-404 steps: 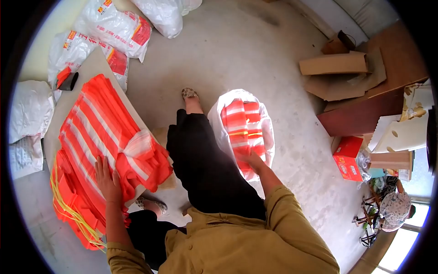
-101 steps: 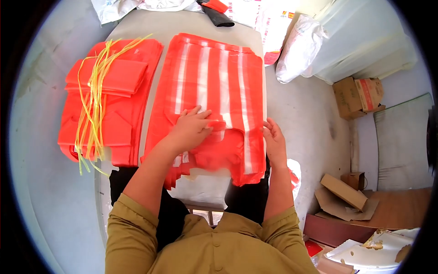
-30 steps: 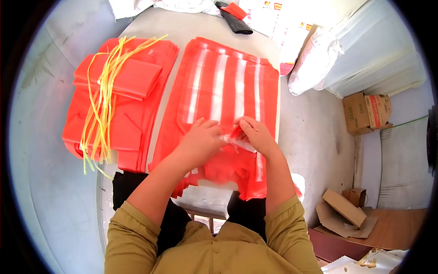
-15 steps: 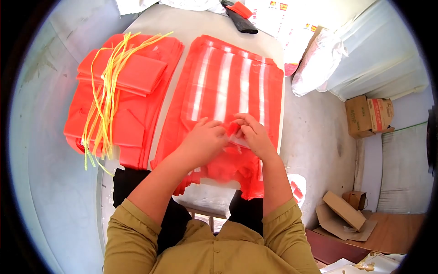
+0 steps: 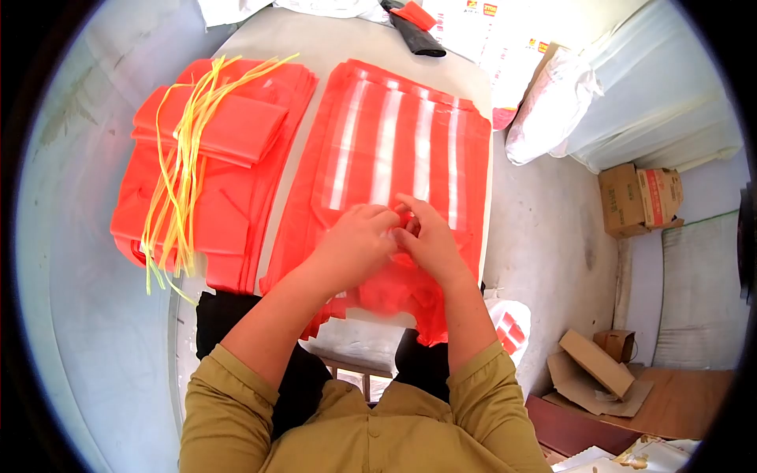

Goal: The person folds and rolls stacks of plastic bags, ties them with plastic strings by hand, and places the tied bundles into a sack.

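A stack of red bags with white stripes [image 5: 402, 150] lies flat on the pale table [image 5: 292, 39], its lower end crumpled beneath my hands. My left hand [image 5: 363, 240] rests on the stack with its fingers curled. Touching its fingertips, my right hand [image 5: 430, 240] is bent in a pinch; the bit of bag between the hands is mostly hidden. Left of them is a second pile of plain red bags [image 5: 225, 213], with a folded red bundle [image 5: 244, 130] and loose yellow strips [image 5: 189, 150] on top.
A black and red item [image 5: 418, 35] lies at the table's far edge. White sacks [image 5: 548, 110] stand beyond it. On the floor at right are a white bag holding red bundles [image 5: 512, 323], a cardboard box [image 5: 639, 197] and flattened cardboard [image 5: 595, 378] near a brown surface.
My right hand has come down and left, against my left hand. The red piece seen between them a moment ago is now mostly covered. The view has swung from the floor bag to the table.
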A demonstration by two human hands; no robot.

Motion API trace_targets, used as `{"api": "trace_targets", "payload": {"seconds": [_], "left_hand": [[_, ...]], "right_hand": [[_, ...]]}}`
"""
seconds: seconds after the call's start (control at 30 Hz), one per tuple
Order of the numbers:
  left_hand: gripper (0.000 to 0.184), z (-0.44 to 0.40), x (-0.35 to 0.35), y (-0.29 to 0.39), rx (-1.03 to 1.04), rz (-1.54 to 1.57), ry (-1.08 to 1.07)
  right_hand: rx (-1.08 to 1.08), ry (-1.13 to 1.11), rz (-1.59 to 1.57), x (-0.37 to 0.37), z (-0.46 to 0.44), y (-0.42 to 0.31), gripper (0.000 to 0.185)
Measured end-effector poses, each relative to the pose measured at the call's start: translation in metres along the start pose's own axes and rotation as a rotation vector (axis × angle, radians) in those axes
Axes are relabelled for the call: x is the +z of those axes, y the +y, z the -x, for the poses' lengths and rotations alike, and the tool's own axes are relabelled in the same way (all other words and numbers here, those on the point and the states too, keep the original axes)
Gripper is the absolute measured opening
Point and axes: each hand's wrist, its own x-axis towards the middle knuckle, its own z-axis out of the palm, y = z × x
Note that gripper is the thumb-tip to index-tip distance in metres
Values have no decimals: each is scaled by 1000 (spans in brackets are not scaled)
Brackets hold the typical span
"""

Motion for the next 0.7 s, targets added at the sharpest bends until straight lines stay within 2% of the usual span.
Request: {"api": "trace_targets", "payload": {"seconds": [0.27,0.37,0.47,0.57,0.67,0.7], "left_hand": [[14,-4,14,-4,-51,11,11],[10,-9,14,-2,-138,52,8],[9,-11,17,-2,-246,107,28],[11,-15,18,2,-392,145,42],[11,-19,19,4,-477,158,45],[11,-19,20,4,-491,173,56]], "right_hand": [[-13,-41,-278,-4,2,12,51],[46,43,-466,-11,5,18,41],[-160,263,-265,-16,20,30,29],[-406,219,149,-22,46,24,21],[-600,142,377,-19,48,9,22],[-599,141,396,-18,47,10,24]]}}
